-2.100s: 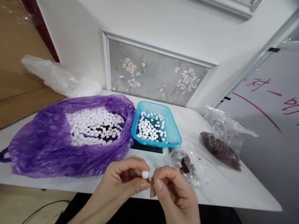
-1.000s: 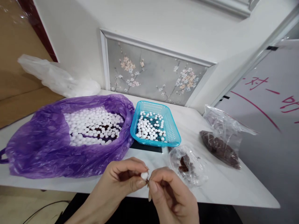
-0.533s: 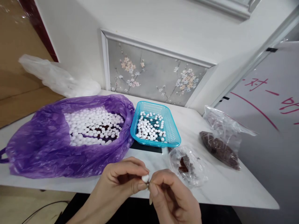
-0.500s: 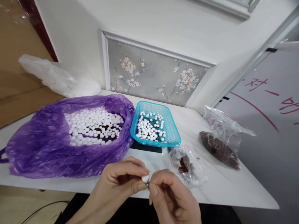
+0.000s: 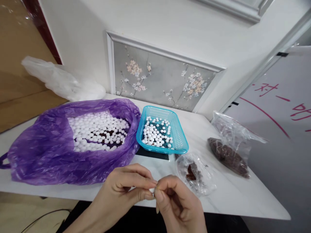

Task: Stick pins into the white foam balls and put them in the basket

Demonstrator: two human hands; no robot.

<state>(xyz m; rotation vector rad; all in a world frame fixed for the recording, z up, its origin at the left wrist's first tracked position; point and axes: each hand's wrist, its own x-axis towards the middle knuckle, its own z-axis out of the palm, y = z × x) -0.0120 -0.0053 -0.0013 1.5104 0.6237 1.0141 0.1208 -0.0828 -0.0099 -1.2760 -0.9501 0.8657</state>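
Observation:
Between the thumb and fingers of my left hand (image 5: 132, 184) is a small white ball (image 5: 152, 190), mostly covered by the fingertips. My right hand (image 5: 178, 202) is pinched at the ball's right side, and whatever its fingertips hold there is too small to make out. Both hands meet over the table's front edge. Just beyond them stands a blue plastic basket (image 5: 181, 137) with many white balls (image 5: 154, 134) in it. To its left lies an open purple plastic bag (image 5: 80, 166) full of similar white balls (image 5: 91, 124).
A crumpled clear bag (image 5: 204, 181) with brown-red bits lies right of the basket. Behind it, a zip bag (image 5: 229, 153) holds dark brown material. A white plastic bag (image 5: 73, 84) sits at the back left by a cardboard box (image 5: 21, 64). A whiteboard (image 5: 279, 136) stands at right.
The ball has turned and sunk lower between my fingertips, with less of it showing. My left fingers have closed further over it. The bag and basket stay where they were.

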